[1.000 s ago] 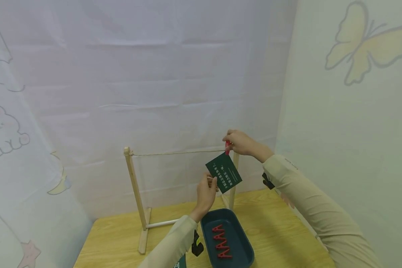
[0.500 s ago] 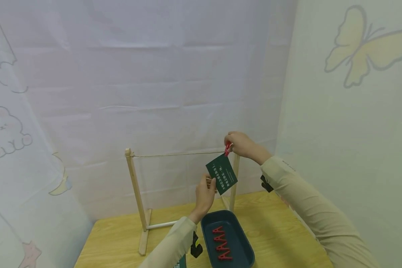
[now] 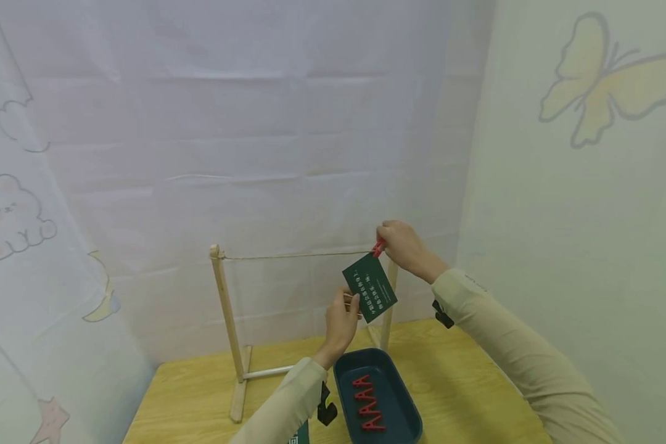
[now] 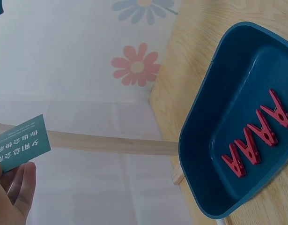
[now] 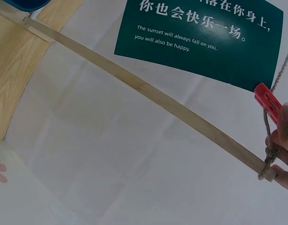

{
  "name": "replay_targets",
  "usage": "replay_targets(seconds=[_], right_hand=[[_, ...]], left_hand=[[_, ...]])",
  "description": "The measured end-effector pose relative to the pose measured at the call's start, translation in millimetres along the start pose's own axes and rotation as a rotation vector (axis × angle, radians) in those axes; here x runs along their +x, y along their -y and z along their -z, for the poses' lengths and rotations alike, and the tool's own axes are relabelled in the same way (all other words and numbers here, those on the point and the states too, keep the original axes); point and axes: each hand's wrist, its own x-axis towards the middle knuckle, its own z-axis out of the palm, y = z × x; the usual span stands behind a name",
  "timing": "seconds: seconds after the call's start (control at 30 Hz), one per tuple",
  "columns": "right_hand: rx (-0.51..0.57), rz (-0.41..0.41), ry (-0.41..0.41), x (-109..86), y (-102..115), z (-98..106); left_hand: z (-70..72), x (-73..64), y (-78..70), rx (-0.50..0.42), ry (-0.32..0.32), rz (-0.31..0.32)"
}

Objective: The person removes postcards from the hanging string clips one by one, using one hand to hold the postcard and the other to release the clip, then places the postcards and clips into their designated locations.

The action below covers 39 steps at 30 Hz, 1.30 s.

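A dark green card (image 3: 369, 287) with white writing is held at its lower left edge by my left hand (image 3: 341, 322), thumb in front. The card tilts, one corner up at the string (image 3: 300, 254). At that corner sits a red clothespin (image 5: 268, 101), pinched between the thumb and fingers of my right hand (image 3: 404, 245). In the right wrist view the clothespin's tip overlaps the card's corner and the string passes beside it. Whether its jaws grip both cannot be told. My right fingers are close to the string's knot (image 5: 270, 157) on the wooden post.
The string spans a wooden frame with a left post (image 3: 226, 314) and a right post (image 5: 144, 89). A blue tray (image 3: 399, 401) holding several red clothespins (image 4: 233, 160) stands on the wooden table (image 3: 455, 376). Another green card (image 3: 300, 435) lies partly under the left sleeve.
The red clothespin has turned from nearly upright to slanting, and my right hand has moved slightly right and down. The card swung a little; my left hand stays almost in place.
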Motion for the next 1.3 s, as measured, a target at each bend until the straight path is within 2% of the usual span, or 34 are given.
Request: replay_targets(seconds=[0.23, 0.53, 0.9, 1.17, 1.3], right_hand=[[-0.054, 0.026, -0.054, -2.3, -3.2, 0.5], [-0.15, 0.097, -0.214, -2.6, -9.6, 1.2], [-0.159, 0.128, -0.291, -6.8, -8.6, -2.3], [-0.114, 0.161, -0.37, -9.9, -7.5, -9.2], [-0.087, 0.185, -0.373, -12.5, -6.7, -13.1]], left_hand=[[-0.9, 2.0, -0.7, -0.008, -0.005, -0.022], [1.8, 1.1, 2.3, 0.006, 0.004, -0.021], [5.7, -0.7, 4.7, -0.009, 0.028, -0.003], [12.6, -2.5, 9.4, 0.01, 0.022, 0.038], [17.1, -3.3, 11.5, 0.012, 0.022, 0.049]])
